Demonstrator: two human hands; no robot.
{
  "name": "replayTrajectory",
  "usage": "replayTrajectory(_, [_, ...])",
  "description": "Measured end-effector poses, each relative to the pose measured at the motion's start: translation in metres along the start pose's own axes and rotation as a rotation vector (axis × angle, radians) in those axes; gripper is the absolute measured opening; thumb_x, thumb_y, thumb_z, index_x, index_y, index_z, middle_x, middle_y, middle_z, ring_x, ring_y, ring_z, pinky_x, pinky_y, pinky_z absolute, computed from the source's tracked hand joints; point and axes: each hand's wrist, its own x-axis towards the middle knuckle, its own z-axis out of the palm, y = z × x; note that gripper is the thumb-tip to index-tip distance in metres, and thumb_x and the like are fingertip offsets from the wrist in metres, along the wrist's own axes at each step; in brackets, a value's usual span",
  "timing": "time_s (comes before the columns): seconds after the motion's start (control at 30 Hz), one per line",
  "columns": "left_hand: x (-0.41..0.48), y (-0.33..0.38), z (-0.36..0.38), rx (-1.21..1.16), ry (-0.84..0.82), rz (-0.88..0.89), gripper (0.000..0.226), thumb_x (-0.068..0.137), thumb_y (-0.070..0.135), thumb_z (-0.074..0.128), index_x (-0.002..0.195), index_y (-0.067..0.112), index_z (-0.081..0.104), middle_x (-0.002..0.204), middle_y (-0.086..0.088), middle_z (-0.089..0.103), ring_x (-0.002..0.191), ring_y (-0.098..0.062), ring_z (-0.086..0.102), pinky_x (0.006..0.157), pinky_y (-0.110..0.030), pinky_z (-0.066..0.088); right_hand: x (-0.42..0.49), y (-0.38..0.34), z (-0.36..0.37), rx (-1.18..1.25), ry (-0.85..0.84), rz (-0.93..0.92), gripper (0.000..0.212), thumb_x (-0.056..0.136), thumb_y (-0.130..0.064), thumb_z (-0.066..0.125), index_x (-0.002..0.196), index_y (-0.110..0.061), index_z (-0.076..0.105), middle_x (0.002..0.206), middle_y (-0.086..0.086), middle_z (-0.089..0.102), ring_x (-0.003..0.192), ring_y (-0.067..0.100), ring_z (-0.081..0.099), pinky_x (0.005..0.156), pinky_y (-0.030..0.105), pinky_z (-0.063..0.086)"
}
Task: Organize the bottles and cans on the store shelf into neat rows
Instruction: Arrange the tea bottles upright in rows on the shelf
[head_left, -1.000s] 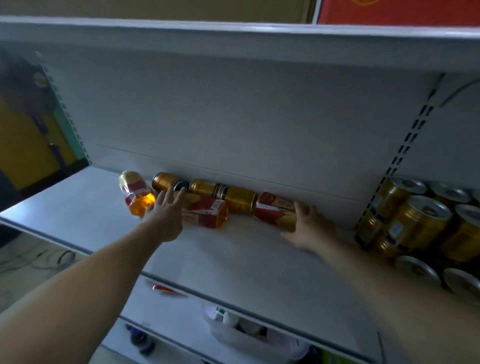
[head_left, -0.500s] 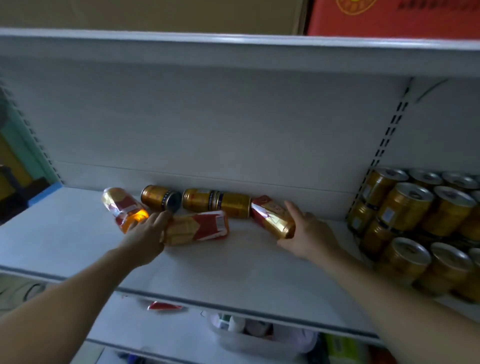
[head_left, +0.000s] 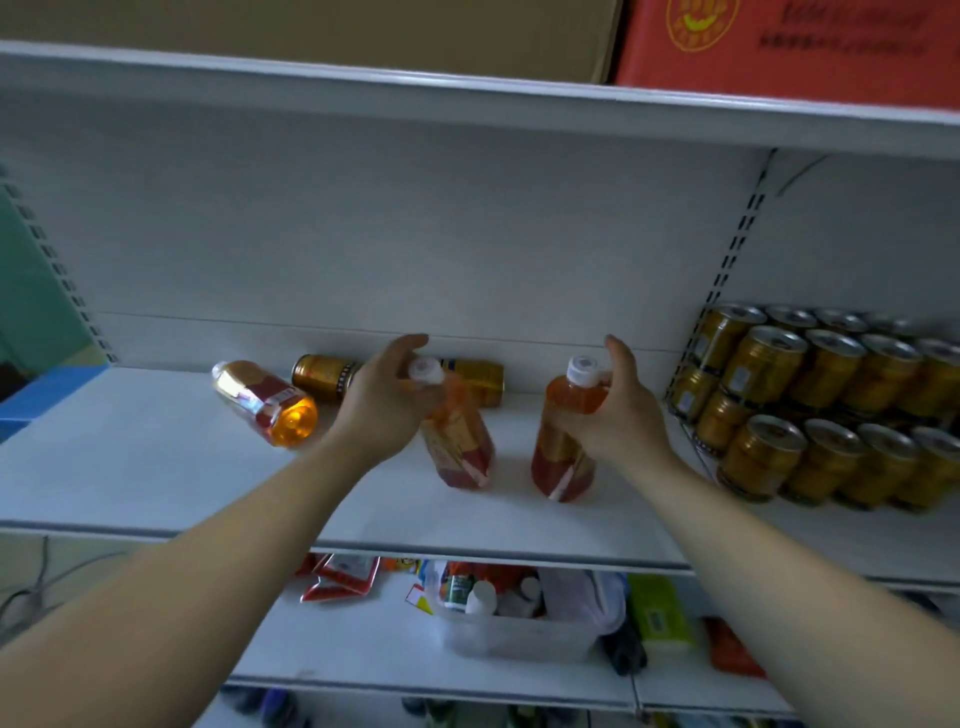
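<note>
While left hand (head_left: 384, 402) and right hand (head_left: 621, 415) are clamped on near-upright drink bottles (head_left: 563, 457), a centre-left bottle (head_left: 265, 402) and gold cans (head_left: 324, 376) are left lying.

The left hand (head_left: 387, 400) half hides a lying gold metal can (head_left: 475, 382); the orange plastic bottle (head_left: 457, 441) it grips seems motion-blurred; stacked gold tins (head_left: 810, 410) cross the right edge.

A white metal shelf (head_left: 156, 467) with a pale back panel (head_left: 415, 234) and slotted uprights (head_left: 740, 244) fills the dim view — a brown carton (head_left: 311, 31) and a red box (head_left: 779, 52) sit on the board above (head_left: 467, 101). Far left stands a green wall (head_left: 31, 291); below it, cables (head_left: 44, 558) trail over the floor (head_left: 93, 551).
</note>
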Motion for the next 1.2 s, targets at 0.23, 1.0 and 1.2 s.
replayTrajectory(0.23, [-0.013, 0.016, 0.049, -0.098, -0.298, -0.122, 0.055, 0.074, 0.017, 0.075, 0.113, 0.041, 0.044, 0.095, 0.012, 0.058, 0.085, -0.002, 0.057, 0.061, -0.015, 0.042, -0.018, 0.021, 0.019, 0.166, -0.139, 0.101, 0.087, 0.069, -0.04, 0.078, 0.134, -0.047, 0.02, 0.108, -0.009, 0.054, 0.091, 0.015, 0.054, 0.077, 0.029, 0.04])
replayTrajectory(1.0, [-0.111, 0.171, 0.25, -0.343, -0.546, 0.161, 0.081, 0.064, 0.02, 0.084, 0.13, 0.037, 0.038, 0.103, 0.024, 0.056, 0.085, 0.015, 0.056, 0.068, -0.01, 0.042, -0.147, 0.144, -0.242, 0.23, 0.501, 0.31, 0.068, 0.063, -0.053, 0.078, 0.117, -0.051, 0.037, 0.106, -0.023, 0.054, 0.099, 0.009, 0.056, 0.085, 0.037, 0.048])
replayTrajectory(1.2, [-0.16, 0.229, 0.351, -0.318, -0.602, 0.139, 0.079, 0.065, 0.019, 0.083, 0.125, 0.04, 0.035, 0.107, 0.016, 0.053, 0.092, 0.002, 0.053, 0.066, -0.016, 0.041, -0.188, 0.218, -0.342, 0.212, 0.483, 0.335, 0.066, 0.068, -0.041, 0.081, 0.117, -0.047, 0.038, 0.106, -0.021, 0.052, 0.093, 0.001, 0.054, 0.076, 0.028, 0.043])
